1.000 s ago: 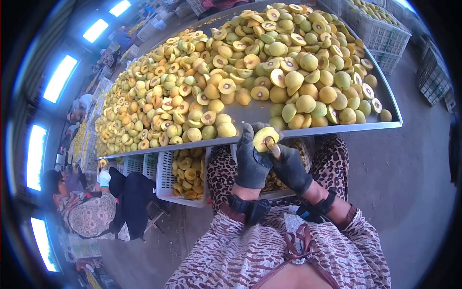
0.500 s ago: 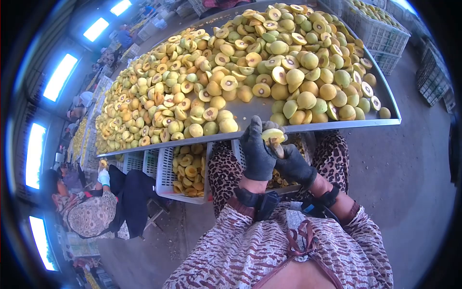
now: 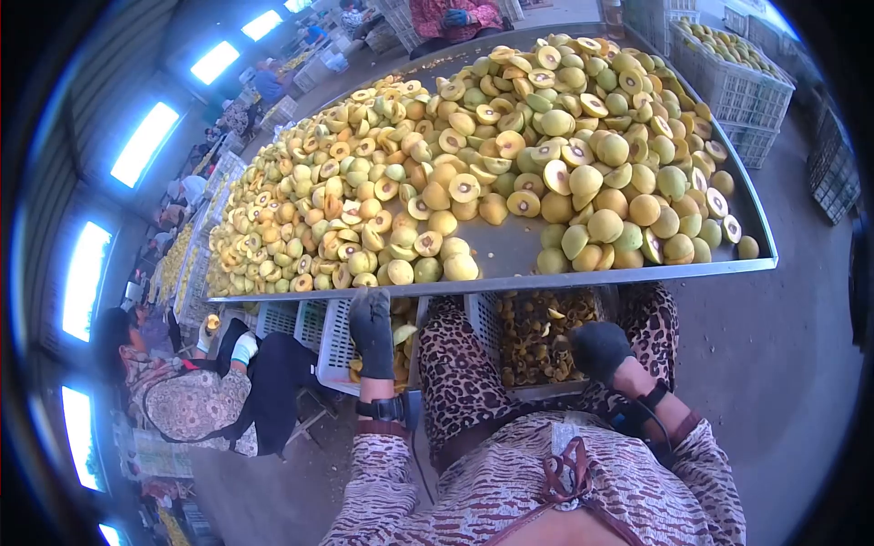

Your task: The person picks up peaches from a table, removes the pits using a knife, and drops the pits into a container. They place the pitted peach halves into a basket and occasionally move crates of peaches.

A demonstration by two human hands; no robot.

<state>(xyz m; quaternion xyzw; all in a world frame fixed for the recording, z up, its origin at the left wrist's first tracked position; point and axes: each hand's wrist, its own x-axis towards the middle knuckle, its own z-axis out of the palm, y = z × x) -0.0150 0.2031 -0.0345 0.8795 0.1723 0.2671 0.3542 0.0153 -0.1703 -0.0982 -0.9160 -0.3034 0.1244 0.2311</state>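
My left hand (image 3: 370,333), in a dark grey glove, is over a white plastic basket (image 3: 337,350) of yellow fruit halves, just under the tray's edge. Its fingers point away from me and look stretched out. A pale fruit half (image 3: 403,334) is right beside it, apart from the fingers. My right hand (image 3: 601,353), gloved too, is curled closed near the right side of a crate holding brown pits and fruit scraps (image 3: 546,332). What it grips is hidden. Above both hands, a metal tray (image 3: 510,261) bears a large heap of cut, apricot-like fruit (image 3: 464,188).
At the left a seated co-worker (image 3: 196,391) holds a fruit in a gloved hand. Another person (image 3: 455,16) sits beyond the tray. Stacked crates (image 3: 733,86) of fruit stand at the back right. My knees, in leopard-print trousers (image 3: 464,364), are under the tray's front edge.
My hands, together at a cut fruit before, have parted. The left has gone left over the basket, the right to the right and down beside the scrap crate. The view has shifted slightly.
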